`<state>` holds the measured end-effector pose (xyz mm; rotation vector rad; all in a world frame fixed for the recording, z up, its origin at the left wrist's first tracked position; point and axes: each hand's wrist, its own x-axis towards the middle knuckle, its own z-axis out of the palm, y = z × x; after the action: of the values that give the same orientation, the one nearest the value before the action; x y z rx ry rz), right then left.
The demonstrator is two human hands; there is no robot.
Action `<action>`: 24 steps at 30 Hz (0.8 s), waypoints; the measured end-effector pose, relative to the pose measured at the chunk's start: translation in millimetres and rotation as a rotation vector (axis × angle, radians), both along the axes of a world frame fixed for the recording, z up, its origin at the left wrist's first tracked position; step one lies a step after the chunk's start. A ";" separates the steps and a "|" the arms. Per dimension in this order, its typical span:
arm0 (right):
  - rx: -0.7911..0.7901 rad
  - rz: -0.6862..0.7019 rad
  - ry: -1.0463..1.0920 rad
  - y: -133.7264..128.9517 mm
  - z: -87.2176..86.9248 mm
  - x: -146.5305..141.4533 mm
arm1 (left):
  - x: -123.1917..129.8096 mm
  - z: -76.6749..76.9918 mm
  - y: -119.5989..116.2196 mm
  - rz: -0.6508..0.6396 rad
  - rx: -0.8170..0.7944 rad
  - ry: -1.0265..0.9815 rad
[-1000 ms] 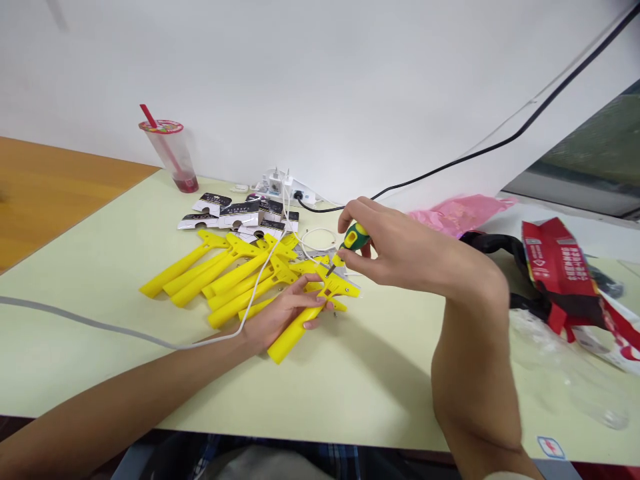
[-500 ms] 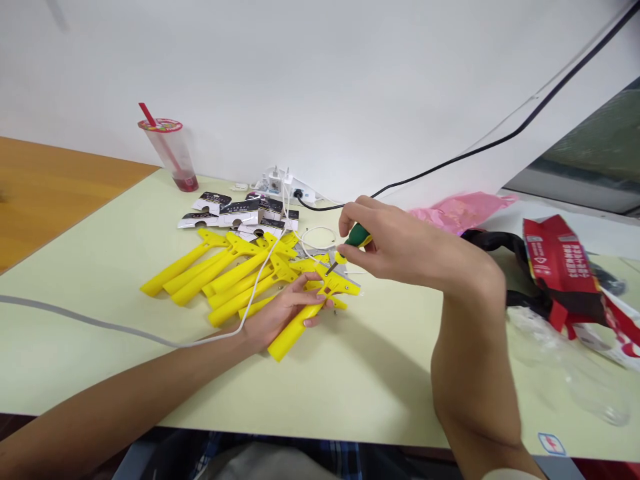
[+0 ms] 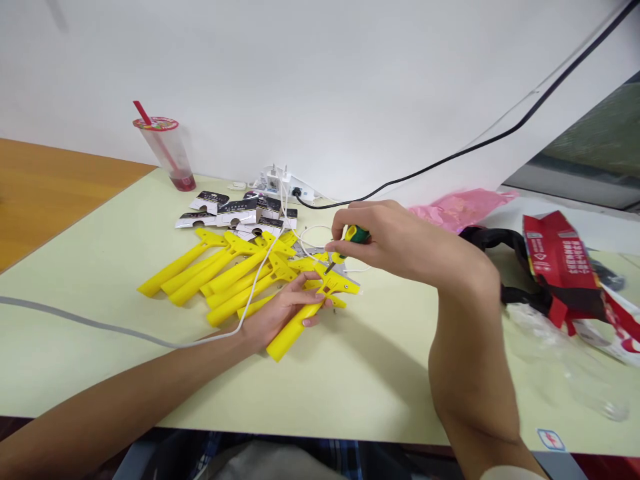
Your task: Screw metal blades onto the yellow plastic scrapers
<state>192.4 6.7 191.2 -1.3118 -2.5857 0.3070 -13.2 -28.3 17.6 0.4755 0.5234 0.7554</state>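
Note:
My left hand [image 3: 285, 308] is closed around a yellow plastic scraper [image 3: 295, 332], its handle tilted toward me and its wide head pointing away. Small screws show on the head, and a thin metal blade edge lies behind it. Above it, my right hand [image 3: 373, 239] grips a green and yellow screwdriver [image 3: 356, 235]. The screwdriver's tip meets a screw on the left side of the scraper's head. Left of my left hand lie several more yellow scraper handles [image 3: 190, 264], partly overlapping on the table.
Printed cards [image 3: 237, 212], a power strip [image 3: 305, 192] and a drink cup [image 3: 167, 157] stand at the back. A white cable [image 3: 257, 280] crosses my left forearm. A pink bag [image 3: 460, 208], red packaging [image 3: 560, 267] and clear plastic [image 3: 565, 360] lie at right.
The fingers of my right hand have shifted around the screwdriver handle, which has turned to show more yellow. The scraper stays put in my left hand.

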 end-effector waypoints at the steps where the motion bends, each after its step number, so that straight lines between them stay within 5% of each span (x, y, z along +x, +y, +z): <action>1: 0.002 -0.025 -0.009 0.6 -1.2 1.1 | 0.2 -0.1 0.0 0.004 0.000 -0.001; 14: -0.035 0.062 0.019 -5.1 4.2 -1.5 | -0.5 -2.0 0.3 -0.003 0.004 0.008; 24: -0.003 -0.087 -0.023 -2.3 -4.2 3.5 | -2.0 -2.9 1.1 -0.041 0.032 0.016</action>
<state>195.8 4.4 187.0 -1.4321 -2.5384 0.2827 -15.2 -27.2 14.7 0.5203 0.5154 0.7224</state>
